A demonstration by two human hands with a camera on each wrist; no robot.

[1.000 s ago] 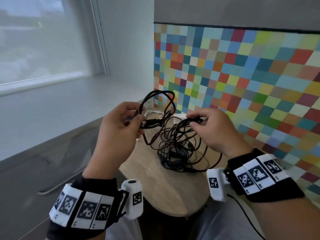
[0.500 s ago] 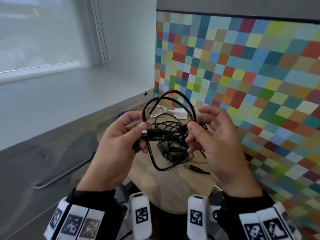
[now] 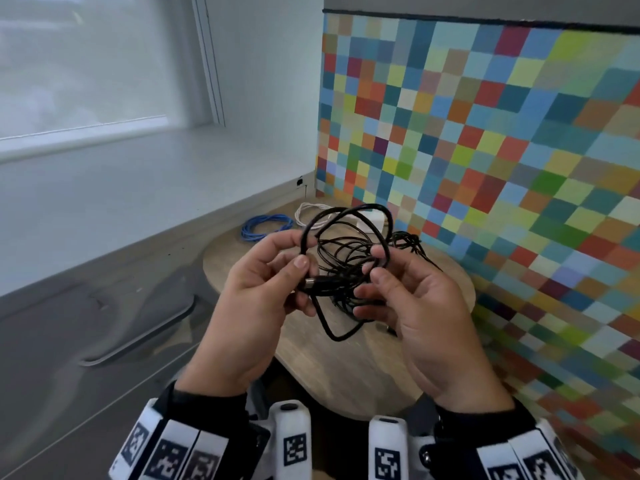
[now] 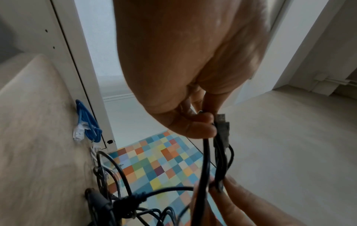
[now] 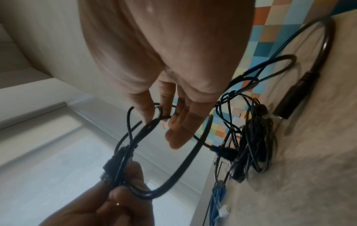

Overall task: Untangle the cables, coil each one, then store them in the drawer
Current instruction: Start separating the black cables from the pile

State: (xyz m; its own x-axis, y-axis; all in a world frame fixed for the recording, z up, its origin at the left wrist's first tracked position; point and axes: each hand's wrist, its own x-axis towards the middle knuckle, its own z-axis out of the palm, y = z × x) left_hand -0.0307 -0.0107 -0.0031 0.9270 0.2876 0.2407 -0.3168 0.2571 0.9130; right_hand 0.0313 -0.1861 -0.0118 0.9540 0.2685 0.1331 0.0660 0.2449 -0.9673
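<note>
A: Cables first. Black cable tangle [image 3: 349, 268] sits mid-frame in the head view, held up between both hands, lower strands trailing to the wooden surface [image 3: 346, 372].

B: Left hand [image 3: 249, 306]?

A: At 9 o'clock of the tangle. Thumb and fingers [image 4: 195, 130] pinch a thick black strand together with a metal-tipped plug [image 4: 222, 126]; the plug tip pokes out past the thumb.

B: Right hand [image 3: 422, 317]?

A: At 3 o'clock, palm turned toward the camera. Thumb and forefinger pinch the bundled strands where they cross; in the right wrist view the other fingers [image 5: 179, 130] are loosely extended, not gripping. A thick loop arches over both hands at 12 o'clock, another hangs at 6.

B: Anything on the surface?

A: More black cable piled under the hands, with a chunky barrel plug [image 5: 291, 97] lying beside it. Blue cable [image 3: 265, 226], coiled, at 10 o'clock of the tangle. White cable [image 3: 311, 213], coiled, just right of the blue, next to a white adapter [image 3: 372, 218] at 12 o'clock.

B: Drawer?

A: Grey drawer front with bar handle [image 3: 138, 334] at 8 o'clock, closed. Multicoloured checkered panel [image 3: 502, 150] along the right.
</note>
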